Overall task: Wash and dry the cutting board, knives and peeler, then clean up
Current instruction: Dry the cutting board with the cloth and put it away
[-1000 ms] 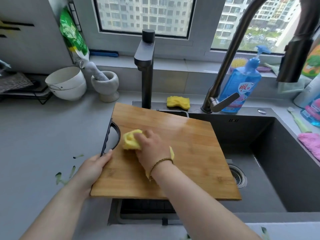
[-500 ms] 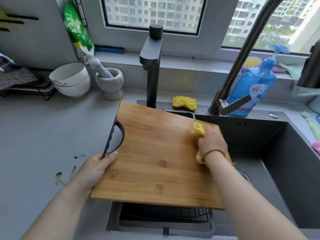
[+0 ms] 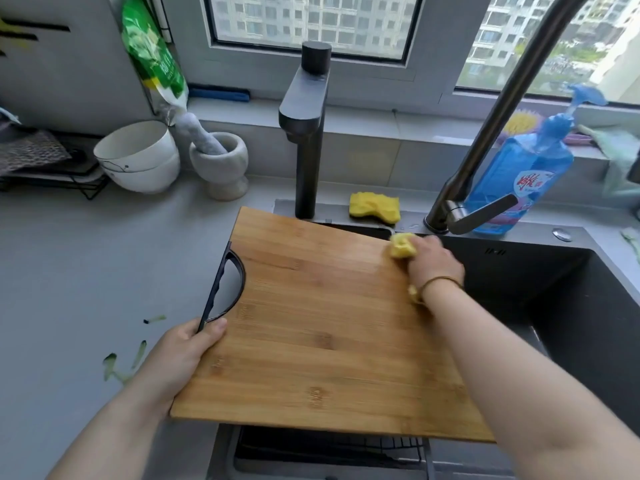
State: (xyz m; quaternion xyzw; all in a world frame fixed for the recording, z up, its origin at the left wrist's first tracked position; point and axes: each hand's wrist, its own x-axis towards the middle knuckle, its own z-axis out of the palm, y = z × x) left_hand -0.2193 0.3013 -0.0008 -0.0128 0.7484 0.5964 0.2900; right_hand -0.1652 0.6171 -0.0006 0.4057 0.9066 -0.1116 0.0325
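Grey surface [image 3: 69,271], cutting board [image 3: 329,323] overhanging sink [image 3: 571,306]: left hand [image 3: 183,348] fingers grip its edge, right hand [image 3: 433,265] fingers clutch yellow cloth [image 3: 401,245] at the far corner, where hard scrubbing may tip the board.

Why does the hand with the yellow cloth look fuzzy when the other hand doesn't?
Head view: the right hand and its yellow cloth are smeared by motion blur; the left hand holding the cutting board looks sharp; daylight from the window lights everything softly, with no harsh glare on the board.
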